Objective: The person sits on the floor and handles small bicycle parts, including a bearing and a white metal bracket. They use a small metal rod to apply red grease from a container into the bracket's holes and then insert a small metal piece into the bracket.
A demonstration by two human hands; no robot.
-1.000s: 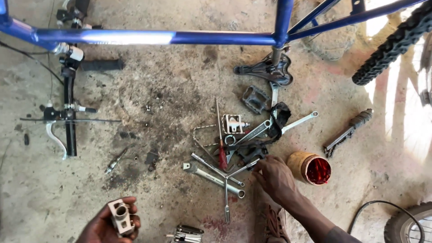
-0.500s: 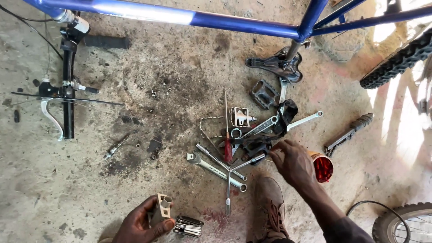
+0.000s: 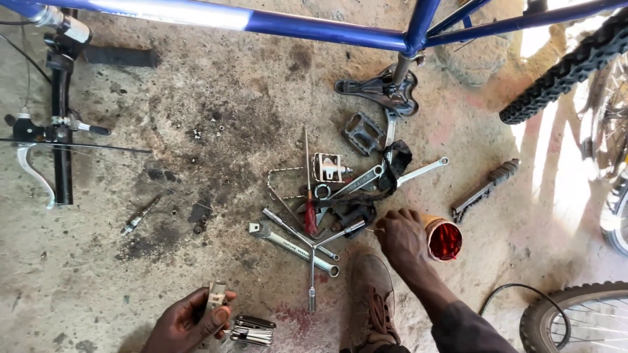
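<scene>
Head view: left hand (image 3: 186,321) holds a pale pedal (image 3: 215,297) in its fingers, low over the concrete floor (image 3: 98,261), just beside a multi-tool (image 3: 253,331). Right hand (image 3: 400,236) rests at the tool pile, touching a wrench (image 3: 343,231); its fingers are curled, grip unclear. A red tin (image 3: 443,239) stands just beside it.

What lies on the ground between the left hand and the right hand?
In the head view, a folding multi-tool lies beside the left hand, then a brown shoe just below the right hand.
</scene>
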